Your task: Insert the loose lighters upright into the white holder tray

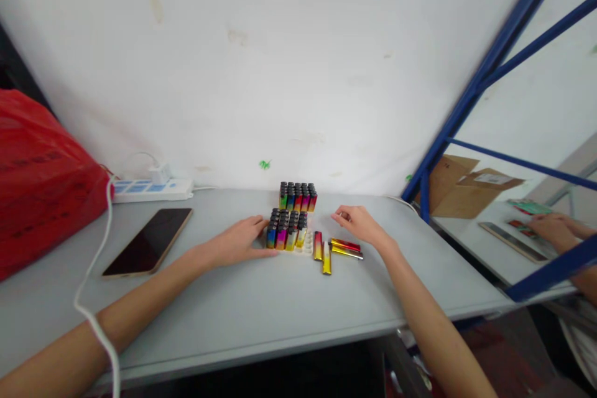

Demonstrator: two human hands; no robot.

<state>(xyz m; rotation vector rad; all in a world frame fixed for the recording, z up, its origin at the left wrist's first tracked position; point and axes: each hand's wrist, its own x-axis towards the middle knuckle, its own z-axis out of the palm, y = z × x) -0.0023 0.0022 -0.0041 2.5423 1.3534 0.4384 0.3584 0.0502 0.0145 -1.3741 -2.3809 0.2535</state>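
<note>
My left hand (240, 239) wraps the left end of a pale tray (308, 244) holding lighters (286, 230), thumb along its front and fingers at its left side. The lighters stand upright in rows, with black tops and bright multicoloured bodies. Bare pale slots show at the tray's right end. Behind stands a second block of upright lighters (297, 196). My right hand (357, 222) hovers or rests to the right, fingers curled in; I cannot make out anything in them. Between that hand and the front edge lie several loose red and yellow lighters (327, 259).
A phone (149, 242) lies on the grey table (280, 305) at left, near a power strip (153, 189), a white cable (88, 311) and a red bag (46, 180). A blue metal frame (448, 124) rises at right. Beyond it are a cardboard box (459, 186) and another person's hands (555, 230).
</note>
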